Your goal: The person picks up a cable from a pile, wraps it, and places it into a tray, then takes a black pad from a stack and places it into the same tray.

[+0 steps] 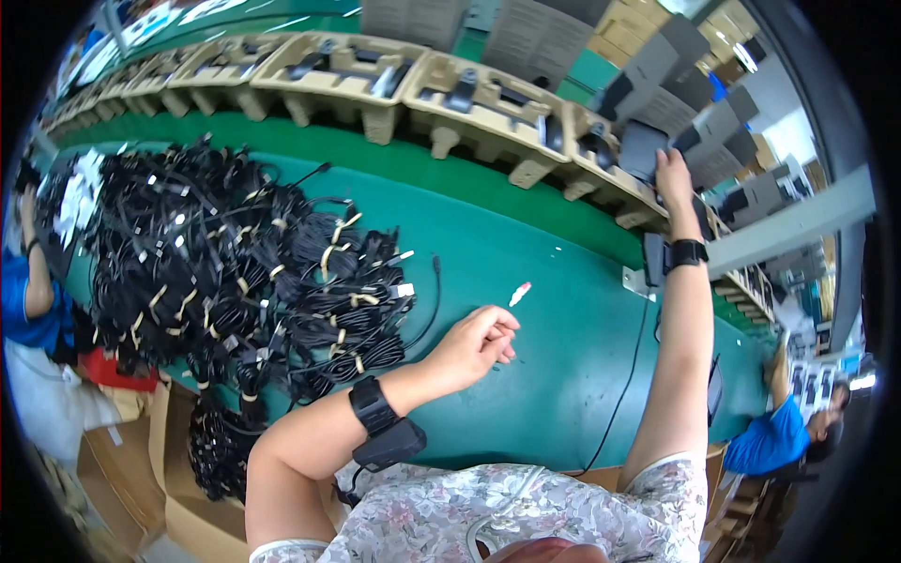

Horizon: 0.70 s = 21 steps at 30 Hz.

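My right hand (674,178) reaches up to the raised shelf at the right. Its fingers close on the near edge of a dark grey, flat, rounded-corner device (644,148), tilted over a moulded cardboard tray (582,178). Over the green worktop (554,394), my left hand (483,342) hovers with its fingers curled in, and nothing shows in them. Left of that hand lies a big heap of bundled black cables (225,272), tied with pale twist ties. One loose cable end (436,272) sticks out of the heap.
A small white-and-red scrap (520,294) lies on the worktop. More moulded trays (328,80) with black parts line the shelf. A grey metal post (788,225) slants past my right forearm. Open cardboard boxes (188,469) stand lower left; people in blue (774,436) sit at both sides.
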Motion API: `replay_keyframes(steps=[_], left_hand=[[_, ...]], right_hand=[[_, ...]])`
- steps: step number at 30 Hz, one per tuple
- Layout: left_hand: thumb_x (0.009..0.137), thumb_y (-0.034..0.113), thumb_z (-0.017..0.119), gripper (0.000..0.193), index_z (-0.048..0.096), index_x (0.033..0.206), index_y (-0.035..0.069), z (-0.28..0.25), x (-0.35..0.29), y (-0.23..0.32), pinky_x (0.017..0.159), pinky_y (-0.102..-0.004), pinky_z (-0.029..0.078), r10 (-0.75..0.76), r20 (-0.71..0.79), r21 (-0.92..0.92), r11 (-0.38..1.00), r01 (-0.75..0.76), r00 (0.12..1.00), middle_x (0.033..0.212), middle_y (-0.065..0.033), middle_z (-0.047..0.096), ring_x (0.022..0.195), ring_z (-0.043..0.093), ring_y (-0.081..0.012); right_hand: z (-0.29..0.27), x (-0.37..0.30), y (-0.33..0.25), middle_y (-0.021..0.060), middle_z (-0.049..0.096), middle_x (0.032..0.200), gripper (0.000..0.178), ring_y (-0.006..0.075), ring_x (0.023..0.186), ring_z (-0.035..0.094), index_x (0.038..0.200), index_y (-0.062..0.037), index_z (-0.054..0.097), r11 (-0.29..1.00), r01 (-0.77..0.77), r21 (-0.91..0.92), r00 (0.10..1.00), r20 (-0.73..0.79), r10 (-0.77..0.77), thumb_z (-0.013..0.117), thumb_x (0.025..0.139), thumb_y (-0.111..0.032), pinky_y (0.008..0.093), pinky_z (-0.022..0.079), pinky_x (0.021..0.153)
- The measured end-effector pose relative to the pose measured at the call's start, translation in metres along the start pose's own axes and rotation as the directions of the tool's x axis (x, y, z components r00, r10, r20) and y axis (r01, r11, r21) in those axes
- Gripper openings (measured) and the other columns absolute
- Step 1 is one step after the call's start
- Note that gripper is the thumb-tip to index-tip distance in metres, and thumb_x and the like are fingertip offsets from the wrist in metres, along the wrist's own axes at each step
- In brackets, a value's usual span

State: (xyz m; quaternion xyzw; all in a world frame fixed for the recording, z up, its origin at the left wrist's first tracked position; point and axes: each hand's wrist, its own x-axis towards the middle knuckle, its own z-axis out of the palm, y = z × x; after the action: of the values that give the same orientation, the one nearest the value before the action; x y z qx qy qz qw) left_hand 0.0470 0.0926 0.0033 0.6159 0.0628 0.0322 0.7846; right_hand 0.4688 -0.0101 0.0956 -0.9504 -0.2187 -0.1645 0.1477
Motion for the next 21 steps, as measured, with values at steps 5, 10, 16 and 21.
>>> replay_keyframes(steps=[5, 10, 16, 21], left_hand=[[0.087, -0.003, 0.043, 0.015, 0.045, 0.102, -0.001, -0.001, -0.013, -0.004, 0.068, -0.0264, 0.052, 0.089, 0.014, 0.006, 0.996, -0.089, 0.996, 0.091, -0.0111, 0.050, 0.076, 0.059, -0.0143], [0.086, -0.003, 0.043, 0.012, 0.046, 0.098, -0.001, -0.001, -0.028, -0.013, 0.066, -0.0272, 0.052, 0.088, -0.029, 0.060, 0.994, -0.087, 0.996, 0.088, -0.0107, 0.050, 0.075, 0.059, -0.0147], [0.083, -0.002, 0.046, 0.010, 0.049, 0.092, -0.002, 0.005, -0.035, -0.017, 0.063, -0.0299, 0.050, 0.105, -0.022, 0.064, 0.993, -0.103, 0.994, 0.085, -0.0117, 0.053, 0.072, 0.059, -0.0172], [0.076, 0.004, 0.059, 0.019, 0.055, 0.094, -0.001, 0.002, -0.049, -0.028, 0.070, -0.0330, 0.048, 0.516, -0.062, 0.084, 0.856, -0.511, 0.854, 0.091, -0.0139, 0.060, 0.080, 0.059, -0.0216]], right_hand=[[-0.016, -0.054, -0.022, 0.0150, 0.056, 0.092, 0.030, 0.0326, 0.088, 0.055, 0.099, -0.0083, 0.057, 0.850, 0.386, -0.358, 0.889, -0.101, -0.446, 0.049, 0.088, -0.034, 0.0420, 0.046, 0.074], [-0.026, -0.121, -0.094, 0.0106, 0.057, 0.086, 0.018, 0.0293, 0.080, 0.055, 0.094, -0.0091, 0.060, 0.794, 0.547, -0.266, 0.747, -0.272, -0.606, 0.058, 0.083, -0.023, 0.0377, 0.044, 0.069], [-0.053, -0.253, -0.248, 0.0087, 0.057, 0.083, 0.012, 0.0260, 0.081, 0.055, 0.091, -0.0049, 0.060, 0.293, 0.874, 0.387, 0.400, -0.233, -0.886, 0.059, 0.079, -0.007, 0.0346, 0.043, 0.071], [-0.058, -0.309, -0.321, 0.0091, 0.057, 0.086, 0.022, 0.0263, 0.081, 0.054, 0.097, -0.0069, 0.059, 0.076, 0.842, 0.534, 0.082, 0.011, -0.997, 0.062, 0.077, -0.016, 0.0355, 0.043, 0.072]])
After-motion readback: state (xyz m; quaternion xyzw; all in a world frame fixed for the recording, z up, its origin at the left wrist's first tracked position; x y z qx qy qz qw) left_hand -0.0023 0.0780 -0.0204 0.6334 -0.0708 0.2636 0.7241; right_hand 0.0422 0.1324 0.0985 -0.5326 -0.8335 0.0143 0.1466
